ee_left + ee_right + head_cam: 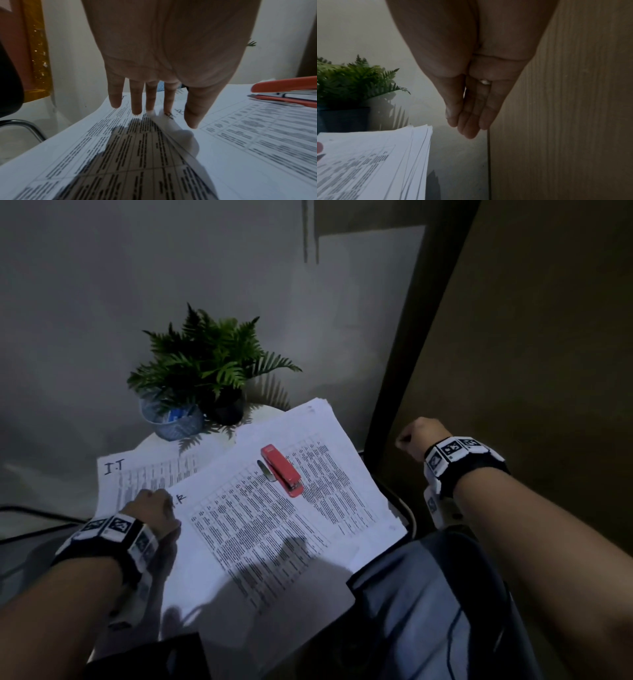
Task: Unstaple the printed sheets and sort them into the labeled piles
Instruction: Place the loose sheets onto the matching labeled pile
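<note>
A thick pile of printed table sheets (274,525) covers most of the small white table (150,441); its handwritten label is partly hidden by my left hand (150,508). A second pile marked "I.T" (113,469) lies behind it at the left. A red stapler (282,470) rests on the big pile. In the left wrist view my left hand (154,113) presses straight fingertips (137,111) on the top sheet (120,155), whose near edge curls up. My right hand (409,438) hangs in the air right of the table, fingers (471,129) straight and together, nothing visible in them.
A green fern (209,361) in a black pot (227,409) and a blue patterned bowl (173,421) stand at the table's back edge. A wooden panel (513,337) rises close at the right. My lap in grey-blue cloth (428,594) is below. Cables (34,511) run at the left.
</note>
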The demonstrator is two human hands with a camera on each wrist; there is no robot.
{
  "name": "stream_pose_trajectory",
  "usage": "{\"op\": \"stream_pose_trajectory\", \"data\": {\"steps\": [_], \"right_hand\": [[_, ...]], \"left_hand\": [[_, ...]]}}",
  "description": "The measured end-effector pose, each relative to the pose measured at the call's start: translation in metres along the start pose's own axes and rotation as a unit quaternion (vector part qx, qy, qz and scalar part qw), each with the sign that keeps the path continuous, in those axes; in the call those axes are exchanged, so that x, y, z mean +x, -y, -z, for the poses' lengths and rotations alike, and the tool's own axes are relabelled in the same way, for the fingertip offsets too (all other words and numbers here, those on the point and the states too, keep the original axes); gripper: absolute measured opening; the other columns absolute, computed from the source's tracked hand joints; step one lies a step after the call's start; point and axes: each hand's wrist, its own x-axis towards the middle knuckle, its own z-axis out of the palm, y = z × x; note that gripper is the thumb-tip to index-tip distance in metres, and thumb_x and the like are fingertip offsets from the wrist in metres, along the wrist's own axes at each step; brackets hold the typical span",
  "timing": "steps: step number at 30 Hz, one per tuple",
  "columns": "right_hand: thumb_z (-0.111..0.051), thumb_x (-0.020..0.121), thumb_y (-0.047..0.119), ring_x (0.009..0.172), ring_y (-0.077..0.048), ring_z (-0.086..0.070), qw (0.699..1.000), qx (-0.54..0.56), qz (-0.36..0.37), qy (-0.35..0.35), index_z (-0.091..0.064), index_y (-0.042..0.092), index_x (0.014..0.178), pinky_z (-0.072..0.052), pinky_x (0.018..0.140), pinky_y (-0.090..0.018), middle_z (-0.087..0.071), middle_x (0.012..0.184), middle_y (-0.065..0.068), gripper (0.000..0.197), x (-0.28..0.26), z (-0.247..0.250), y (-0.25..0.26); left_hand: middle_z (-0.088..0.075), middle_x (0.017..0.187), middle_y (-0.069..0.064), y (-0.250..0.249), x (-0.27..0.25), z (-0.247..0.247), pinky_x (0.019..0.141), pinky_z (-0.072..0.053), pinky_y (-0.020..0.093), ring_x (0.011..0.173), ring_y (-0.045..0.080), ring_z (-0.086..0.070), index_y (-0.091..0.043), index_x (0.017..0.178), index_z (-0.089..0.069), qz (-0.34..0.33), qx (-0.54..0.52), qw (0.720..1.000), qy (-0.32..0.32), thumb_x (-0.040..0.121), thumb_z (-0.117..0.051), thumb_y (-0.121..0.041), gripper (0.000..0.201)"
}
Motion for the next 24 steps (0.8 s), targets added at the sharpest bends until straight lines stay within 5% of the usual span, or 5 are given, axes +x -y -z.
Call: {"op": "stream_pose_trajectory", "data": {"steps": [7,10,17,20,24], "right_hand": [[-0.058,0.088,0.013,0.1,-0.024,-0.061,0.994,0.035,0.092,-0.041,-0.072,0.012,0.099,-0.045,0.083,-0.027,-0.068,0.108,-0.008,0.018,-0.002,-0.017,0.035],[-0.058,0.088,0.015,0.096,-0.023,-0.061,0.989,0.023,0.141,-0.031,-0.071,0.011,0.097,-0.04,0.076,-0.022,-0.068,0.104,-0.007,0.017,-0.005,-0.028,0.065],[-0.056,0.088,0.016,0.092,-0.024,-0.063,0.976,0.04,0.215,-0.003,-0.071,0.008,0.094,-0.046,0.08,-0.027,-0.07,0.097,-0.009,0.019,-0.026,-0.046,0.128],[-0.055,0.09,0.02,0.096,-0.024,-0.062,0.977,0.021,0.208,0.03,-0.07,0.011,0.099,-0.044,0.081,-0.024,-0.069,0.104,-0.008,0.02,-0.036,-0.058,0.14],[-0.06,0.085,0.022,0.104,-0.026,-0.06,0.981,-0.001,0.178,0.073,-0.069,0.019,0.109,-0.047,0.093,-0.028,-0.065,0.114,-0.007,0.025,-0.042,-0.072,0.146]], "left_hand": [[-0.044,0.133,0.017,0.003,0.011,-0.001,0.098,-0.042,0.038,0.121,0.034,-0.047,-0.009,0.134,-0.035,0.027,-0.036,0.999,-0.024,0.069,-0.077,-0.049,0.087],[-0.048,0.128,0.015,0.004,0.011,0.004,0.093,-0.046,0.037,0.116,0.032,-0.051,-0.006,0.128,-0.04,0.047,-0.035,0.998,-0.019,0.068,-0.076,-0.054,0.084],[-0.058,0.111,0.017,0.008,0.008,0.0,0.067,-0.044,0.034,0.09,0.03,-0.057,-0.005,0.131,-0.031,0.053,-0.278,0.958,-0.045,0.074,-0.079,-0.022,0.076],[-0.057,0.121,0.016,0.003,0.001,-0.005,0.072,-0.047,0.033,0.104,0.032,-0.059,-0.003,0.137,-0.029,0.08,-0.314,0.946,-0.013,0.069,-0.082,-0.029,0.09],[-0.058,0.122,0.015,-0.008,-0.013,-0.008,0.08,-0.046,0.03,0.108,0.031,-0.058,-0.003,0.13,-0.041,0.052,-0.35,0.934,-0.051,0.076,-0.077,-0.021,0.067]]}}
